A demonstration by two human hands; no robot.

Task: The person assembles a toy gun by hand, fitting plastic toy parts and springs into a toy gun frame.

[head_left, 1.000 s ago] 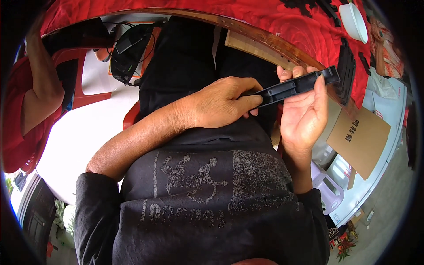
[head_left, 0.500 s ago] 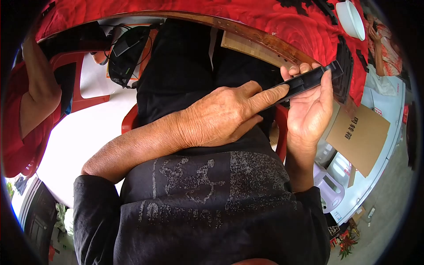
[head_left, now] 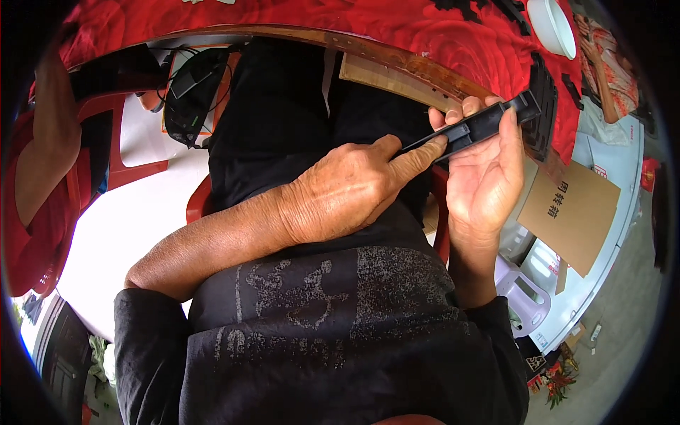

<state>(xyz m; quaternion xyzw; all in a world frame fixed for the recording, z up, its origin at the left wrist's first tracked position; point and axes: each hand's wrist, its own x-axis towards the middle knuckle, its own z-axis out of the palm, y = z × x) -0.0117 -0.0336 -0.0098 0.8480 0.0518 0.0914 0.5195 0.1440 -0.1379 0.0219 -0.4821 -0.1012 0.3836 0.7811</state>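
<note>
A long, narrow black plastic piece (head_left: pixel 489 126) with a raised block along its face lies slantwise over my lap, below the table edge. My right hand (head_left: pixel 485 188) holds its upper end, thumb on the near side and fingertips behind the far side. Reaching across from the left, my left hand (head_left: pixel 347 188) has its index finger along the lower part, beside the raised block. The left thumb and other fingers are partly hidden, as is the piece's lower end. Similar black plastic pieces (head_left: pixel 544 117) lie stacked on the table just beyond my right fingertips.
A red cloth (head_left: pixel 397 32) covers the table ahead, with a white bowl (head_left: pixel 556 28) at its right. A flattened cardboard sheet (head_left: pixel 577 212) and a lilac plastic stool (head_left: pixel 520 297) are at my right. Other people sit at far left and far right; a black bag (head_left: pixel 191 99) is under the table.
My left index finger has slid a little down the piece, uncovering more of the raised block. Both hands and the piece sit slightly further left in view; the whole view has shifted too.
</note>
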